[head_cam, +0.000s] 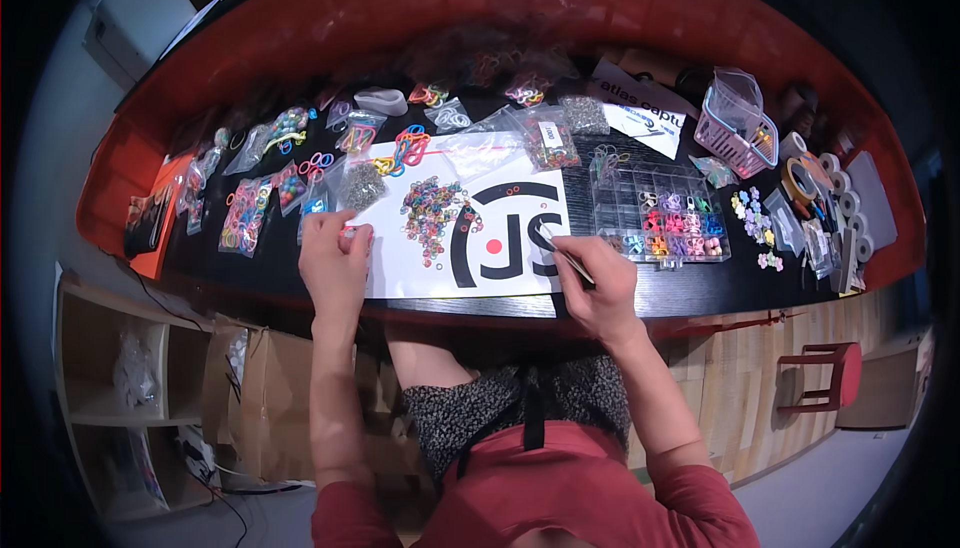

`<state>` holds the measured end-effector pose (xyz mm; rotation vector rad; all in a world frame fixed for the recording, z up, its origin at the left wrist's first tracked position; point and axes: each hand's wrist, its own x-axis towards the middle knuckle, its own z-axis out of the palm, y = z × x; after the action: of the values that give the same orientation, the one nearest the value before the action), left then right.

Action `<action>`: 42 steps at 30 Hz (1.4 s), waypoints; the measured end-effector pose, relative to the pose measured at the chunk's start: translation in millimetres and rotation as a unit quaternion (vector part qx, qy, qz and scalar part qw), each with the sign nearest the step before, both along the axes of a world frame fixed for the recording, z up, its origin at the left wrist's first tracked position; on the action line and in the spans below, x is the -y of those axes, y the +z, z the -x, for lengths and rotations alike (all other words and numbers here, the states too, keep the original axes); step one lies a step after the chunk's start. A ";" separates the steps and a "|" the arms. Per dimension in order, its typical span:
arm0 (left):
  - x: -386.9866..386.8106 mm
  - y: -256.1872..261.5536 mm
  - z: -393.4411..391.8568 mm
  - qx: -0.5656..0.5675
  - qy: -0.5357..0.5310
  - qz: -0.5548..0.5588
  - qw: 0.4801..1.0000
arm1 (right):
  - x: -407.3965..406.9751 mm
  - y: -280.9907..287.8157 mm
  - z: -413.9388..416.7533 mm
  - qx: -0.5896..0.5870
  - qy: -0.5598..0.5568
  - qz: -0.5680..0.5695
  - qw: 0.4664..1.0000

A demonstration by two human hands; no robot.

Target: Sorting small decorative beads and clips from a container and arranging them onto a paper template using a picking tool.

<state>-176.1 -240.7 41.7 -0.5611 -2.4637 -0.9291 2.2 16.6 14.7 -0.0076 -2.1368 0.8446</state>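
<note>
A pair of tweezers point(576, 261) is held in my right hand point(604, 282), tips pointing up and left over the right edge of a white printed sheet point(405, 282). My left hand point(330, 259) hovers at the sheet's left edge, thumb and fingers bent close together. Something reddish shows by its fingertips; whether it is held is unclear. Between the hands lies a loose pile of small multicoloured rings point(429, 210). A few orange rings point(513, 190) sit apart on the sheet's black print. A bag of small metal rings point(364, 186) rests above my left hand.
Right of the sheet stands a clear compartment box point(675, 225) with coloured clasps. Beyond it are a plastic basket point(739, 132), flower-shaped pieces point(752, 218) and tape rolls point(799, 177). Bagged coloured rings point(246, 214) lie left. A raised red panel point(450, 0) borders the black table's back.
</note>
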 end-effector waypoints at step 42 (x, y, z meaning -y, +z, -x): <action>-65.6 7.0 -10.3 0.015 -0.318 0.114 0.941 | 0.8 -4.1 -2.1 0.005 0.003 0.026 1.000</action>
<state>-165.8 -175.1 48.7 -1.4926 -2.4631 -0.8708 4.2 15.8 10.5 -0.0325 -2.1247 0.9054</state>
